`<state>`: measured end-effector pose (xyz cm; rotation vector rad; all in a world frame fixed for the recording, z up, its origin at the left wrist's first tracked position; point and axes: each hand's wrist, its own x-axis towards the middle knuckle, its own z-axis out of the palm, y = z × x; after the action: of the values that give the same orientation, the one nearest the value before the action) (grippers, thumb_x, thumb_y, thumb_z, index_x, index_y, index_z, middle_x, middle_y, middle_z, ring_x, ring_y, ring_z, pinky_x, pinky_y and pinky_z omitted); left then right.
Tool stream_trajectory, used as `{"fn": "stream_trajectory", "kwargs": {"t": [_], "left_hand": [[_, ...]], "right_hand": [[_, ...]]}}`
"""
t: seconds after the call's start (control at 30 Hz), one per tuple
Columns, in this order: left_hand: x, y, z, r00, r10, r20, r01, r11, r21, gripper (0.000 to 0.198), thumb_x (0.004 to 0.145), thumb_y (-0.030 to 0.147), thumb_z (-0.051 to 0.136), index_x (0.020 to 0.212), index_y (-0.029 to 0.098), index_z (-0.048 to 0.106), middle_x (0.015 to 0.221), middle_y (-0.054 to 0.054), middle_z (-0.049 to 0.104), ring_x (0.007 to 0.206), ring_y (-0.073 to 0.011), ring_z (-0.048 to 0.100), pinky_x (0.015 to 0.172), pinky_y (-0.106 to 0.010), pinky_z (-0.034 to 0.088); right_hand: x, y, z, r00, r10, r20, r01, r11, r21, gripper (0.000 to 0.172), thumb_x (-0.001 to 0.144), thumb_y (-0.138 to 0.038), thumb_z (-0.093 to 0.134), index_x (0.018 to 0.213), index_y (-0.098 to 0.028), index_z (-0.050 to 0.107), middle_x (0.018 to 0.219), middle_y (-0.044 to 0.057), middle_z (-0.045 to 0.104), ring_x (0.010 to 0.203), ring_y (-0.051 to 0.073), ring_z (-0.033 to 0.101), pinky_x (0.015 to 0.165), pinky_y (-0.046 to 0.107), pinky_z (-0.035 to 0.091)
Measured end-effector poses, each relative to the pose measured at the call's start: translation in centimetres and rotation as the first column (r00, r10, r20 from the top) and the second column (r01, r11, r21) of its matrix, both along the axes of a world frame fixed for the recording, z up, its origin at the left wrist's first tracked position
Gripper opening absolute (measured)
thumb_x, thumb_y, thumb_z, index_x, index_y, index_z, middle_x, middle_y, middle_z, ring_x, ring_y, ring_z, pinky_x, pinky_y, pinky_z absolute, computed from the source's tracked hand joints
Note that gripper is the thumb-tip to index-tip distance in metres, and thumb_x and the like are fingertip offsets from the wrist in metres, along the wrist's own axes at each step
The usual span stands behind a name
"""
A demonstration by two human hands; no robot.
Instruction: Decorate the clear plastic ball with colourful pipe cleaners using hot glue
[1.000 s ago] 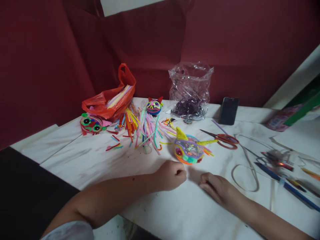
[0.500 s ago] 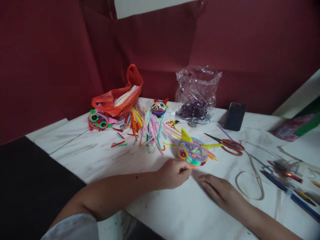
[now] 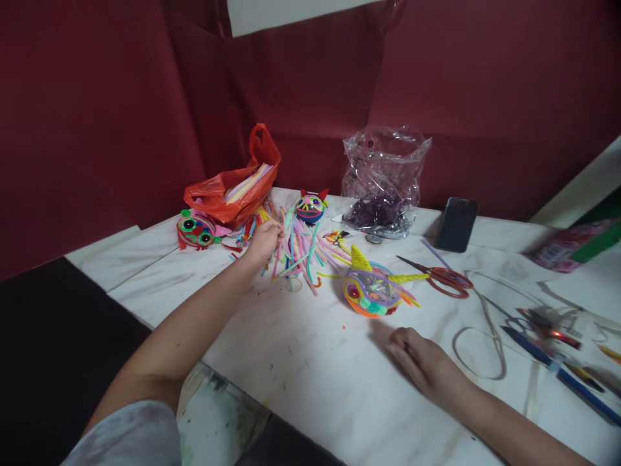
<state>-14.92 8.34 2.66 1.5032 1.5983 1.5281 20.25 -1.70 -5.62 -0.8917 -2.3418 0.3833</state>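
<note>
Between our left forearm (image 3: pixel 194 336) and our right hand (image 3: pixel 422 362), we have a wide open stretch of table (image 3: pixel 301 369). Ahead of the right hand, the horned ball (image 3: pixel 373 291) blocks us, with the scissors (image 3: pixel 429 272) beside it; a cord (image 3: pixel 493 329) crowds our right. Behind our left hand (image 3: pixel 266 243), the red bag (image 3: pixel 233 206) and the cat ball (image 3: pixel 310 208) leave only a narrow gap.

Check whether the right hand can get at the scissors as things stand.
Likely yes: bare tabletop separates the right hand from the scissors, and the pale cord loops to the right of that path.
</note>
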Motion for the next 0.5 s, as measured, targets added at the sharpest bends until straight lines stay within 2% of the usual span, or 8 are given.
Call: {"fn": "stream_trajectory", "kwargs": {"t": [0.07, 0.17, 0.33, 0.43, 0.5], "left_hand": [[-0.8, 0.5, -0.9, 0.996, -0.008, -0.088, 0.006, 1.0, -0.014, 0.014, 0.077, 0.018, 0.036, 0.068, 0.019, 0.047, 0.06, 0.002, 0.048, 0.051, -0.0104, 0.042, 0.05, -0.022, 0.032], [-0.7, 1.0, -2.1, 0.963, -0.083, -0.257, 0.077, 0.996, -0.034, 0.017, 0.078, 0.023, 0.042, 0.064, 0.019, 0.051, 0.06, 0.001, 0.051, 0.059, -0.0124, 0.047, 0.057, -0.023, 0.037], [0.0, 2.2, -3.5, 0.803, -0.312, -0.508, 0.281, 0.949, -0.14, 0.008, 0.071, 0.023, 0.057, 0.069, 0.019, 0.064, 0.074, 0.0, 0.066, 0.079, -0.0147, 0.058, 0.078, -0.024, 0.044], [-0.4, 2.9, -4.4, 0.704, -0.377, -0.602, 0.314, 0.925, -0.212, 0.006, 0.069, 0.02, 0.06, 0.067, 0.019, 0.066, 0.069, 0.002, 0.067, 0.073, -0.0135, 0.058, 0.074, -0.022, 0.044], [-0.7, 3.2, -4.7, 0.671, -0.356, -0.651, 0.295, 0.933, -0.206, 0.011, 0.073, 0.019, 0.056, 0.068, 0.018, 0.066, 0.071, 0.001, 0.067, 0.072, -0.0132, 0.058, 0.072, -0.022, 0.045]], "right_hand": [[0.0, 0.1, -0.2, 1.0, -0.001, 0.012, 0.001, 1.0, 0.003, 0.023, 0.101, -0.036, 0.032, 0.083, -0.024, 0.042, 0.064, -0.001, 0.058, 0.05, 0.013, 0.055, 0.048, 0.024, 0.048], [0.1, 0.2, -0.3, 1.0, 0.011, 0.029, -0.011, 1.0, 0.001, 0.025, 0.101, -0.037, 0.032, 0.083, -0.024, 0.044, 0.063, 0.0, 0.059, 0.05, 0.014, 0.057, 0.048, 0.024, 0.048], [0.1, 0.3, -0.1, 0.998, 0.045, 0.044, -0.046, 0.999, 0.014, 0.025, 0.101, -0.032, 0.034, 0.085, -0.023, 0.05, 0.065, 0.0, 0.063, 0.054, 0.014, 0.061, 0.053, 0.023, 0.05], [-0.1, 0.3, -0.1, 0.997, 0.06, 0.042, -0.062, 0.998, 0.031, 0.023, 0.101, -0.029, 0.036, 0.085, -0.023, 0.052, 0.068, 0.001, 0.064, 0.056, 0.013, 0.062, 0.054, 0.022, 0.05], [-0.2, 0.4, -0.2, 0.997, 0.077, 0.029, -0.078, 0.996, 0.032, 0.02, 0.1, -0.028, 0.039, 0.086, -0.023, 0.052, 0.071, 0.001, 0.064, 0.058, 0.013, 0.062, 0.055, 0.021, 0.05]]}}
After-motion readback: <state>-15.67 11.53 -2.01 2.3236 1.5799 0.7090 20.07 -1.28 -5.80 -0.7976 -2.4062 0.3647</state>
